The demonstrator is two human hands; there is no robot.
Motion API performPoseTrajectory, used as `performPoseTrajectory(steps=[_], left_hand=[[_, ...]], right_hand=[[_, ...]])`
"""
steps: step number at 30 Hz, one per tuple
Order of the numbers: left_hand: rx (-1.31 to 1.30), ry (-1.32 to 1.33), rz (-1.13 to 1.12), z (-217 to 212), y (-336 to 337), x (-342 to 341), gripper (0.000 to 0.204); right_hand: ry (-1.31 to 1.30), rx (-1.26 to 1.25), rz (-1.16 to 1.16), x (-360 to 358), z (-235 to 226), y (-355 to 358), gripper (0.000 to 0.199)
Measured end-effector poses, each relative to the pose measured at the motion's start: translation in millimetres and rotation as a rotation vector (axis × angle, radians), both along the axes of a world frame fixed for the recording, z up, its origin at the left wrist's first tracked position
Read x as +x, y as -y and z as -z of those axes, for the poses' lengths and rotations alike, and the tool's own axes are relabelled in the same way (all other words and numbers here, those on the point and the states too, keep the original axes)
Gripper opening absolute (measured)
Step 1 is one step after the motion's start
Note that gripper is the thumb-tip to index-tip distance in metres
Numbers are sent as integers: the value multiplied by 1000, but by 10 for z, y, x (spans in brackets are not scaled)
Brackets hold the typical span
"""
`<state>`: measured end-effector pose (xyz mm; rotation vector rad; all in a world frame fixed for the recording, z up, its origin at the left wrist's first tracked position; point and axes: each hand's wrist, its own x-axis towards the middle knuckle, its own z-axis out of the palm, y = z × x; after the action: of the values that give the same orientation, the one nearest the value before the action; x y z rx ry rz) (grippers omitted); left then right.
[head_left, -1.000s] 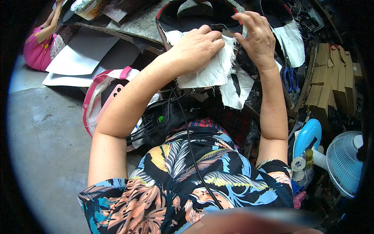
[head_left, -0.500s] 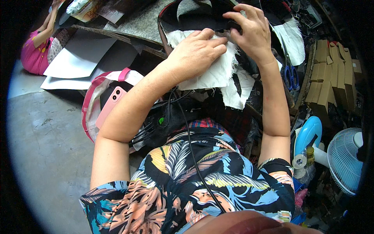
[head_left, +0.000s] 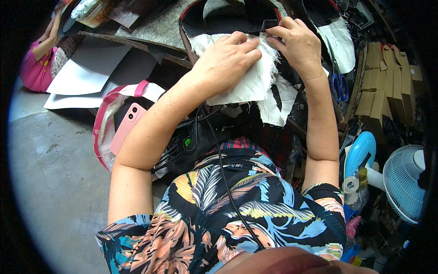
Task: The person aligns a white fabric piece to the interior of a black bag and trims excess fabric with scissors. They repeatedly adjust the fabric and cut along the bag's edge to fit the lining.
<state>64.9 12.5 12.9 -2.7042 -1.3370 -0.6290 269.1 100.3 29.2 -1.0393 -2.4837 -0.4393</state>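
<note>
A black curved piece with a red edge [head_left: 228, 23] lies at the top middle, and a white frayed cloth [head_left: 246, 86] covers its near side. My left hand [head_left: 228, 59] rests palm down on this cloth, fingers stretched across it toward the black piece. To its right, my right hand [head_left: 296, 44] has thumb and fingers closed at a small dark angular loop [head_left: 270, 23] by the cloth's upper right corner. The loop's exact kind is unclear. A torn white strip [head_left: 278, 107] hangs below. Blue-handled scissors [head_left: 339, 86] are right of my right forearm.
Another black piece with white cloth [head_left: 338, 43] lies at the upper right. Cardboard pieces [head_left: 378, 86] and a fan [head_left: 404, 182] are on the right. White sheets [head_left: 86, 68], a pink-trimmed bag [head_left: 101, 132] and a pink phone [head_left: 127, 125] are left. A person in pink [head_left: 36, 68] is far left.
My right hand has drawn its fingers in and now pinches at the dark loop, which shows more clearly. My left hand stays on the white cloth. The view has shifted slightly.
</note>
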Motion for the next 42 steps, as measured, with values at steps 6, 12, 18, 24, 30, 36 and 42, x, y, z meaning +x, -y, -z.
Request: performPoseTrajectory(steps=[6,12,18,24,30,36,42], left_hand=[[-32,-49,-31,-29,11,11,41],[-15,-8,4,2,-1,11,43],[-38,27,59,-21,-40,16,47],[-106,12,-62,-118,-68,177,41],[9,-176,-103,-54,-53,351,39],[163,-145,-38,38,-32,356,41],[151,-46,-34,49,-45,374,33]], right_hand=[[-192,-306,-98,-26,-15,-28,16],[-478,-637,11,16,94,-135,15],[-470,-795,28,202,163,-275,12],[-430,-856,64,233,66,-190,22],[-109,-574,294,222,-20,-96,31],[-336,-498,179,331,-228,-57,20],[-466,-392,-136,194,-39,463,27]])
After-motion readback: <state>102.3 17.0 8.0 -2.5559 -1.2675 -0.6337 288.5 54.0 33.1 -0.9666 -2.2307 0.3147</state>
